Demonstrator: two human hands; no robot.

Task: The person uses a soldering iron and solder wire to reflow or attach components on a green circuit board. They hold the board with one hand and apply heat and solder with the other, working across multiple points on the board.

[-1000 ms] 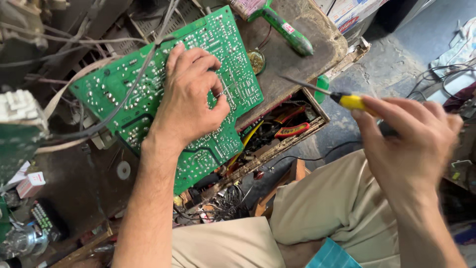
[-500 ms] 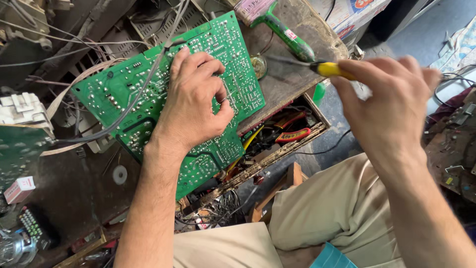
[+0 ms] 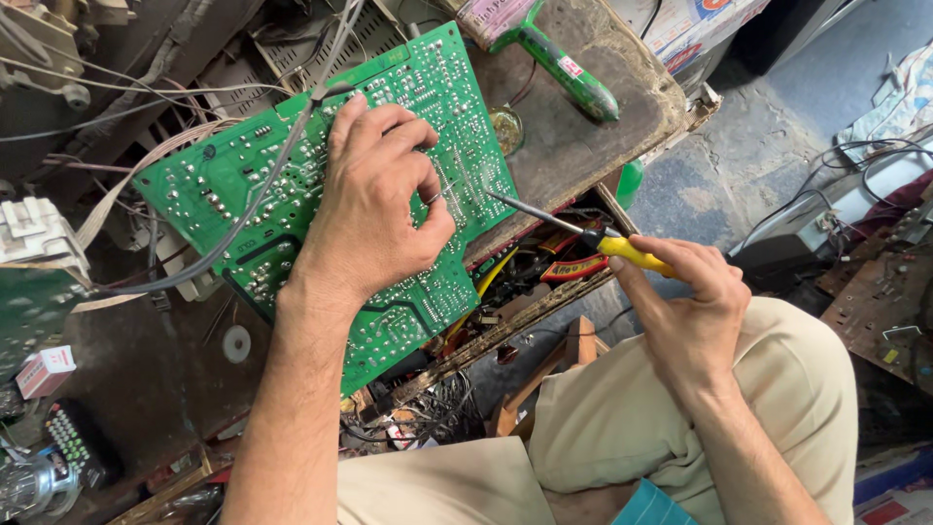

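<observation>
**Board Held Flat, Iron Tip at Its Right Edge**

Because the workbench point(image 3: 583, 126) fills most of the view, we start there: a worn brown top crowded with wires, its corner dropping off at 3 o'clock toward a grey floor. Below it, at 6 o'clock, an open drawer point(image 3: 544, 282) shows tangled leads and small tools.

Across the bench lies the green circuit board point(image 3: 233, 194), solder side up, tilted and overhanging the drawer. We judge it light and stiff, but fragile at its solder joints and sharp with clipped pins; its bare edges look the safest hold. Grey wires point(image 3: 262, 194) cross it at 10 o'clock and may tug if it shifts.

Our left hand point(image 3: 374, 209) presses on the board's middle, fingers curled, pinching what looks like a thin strand of solder wire toward 3 o'clock. Our right hand point(image 3: 695, 311) is closed around the yellow handle of a soldering iron point(image 3: 593, 238), its dark tip reaching to 9 o'clock, just beside the board's right edge. We judge the tip hot and the handle the only place to grip.

Free room lies mainly at 3 o'clock, over our knees. A green-handled tool point(image 3: 564, 68) rests at 12 o'clock, well apart.
</observation>
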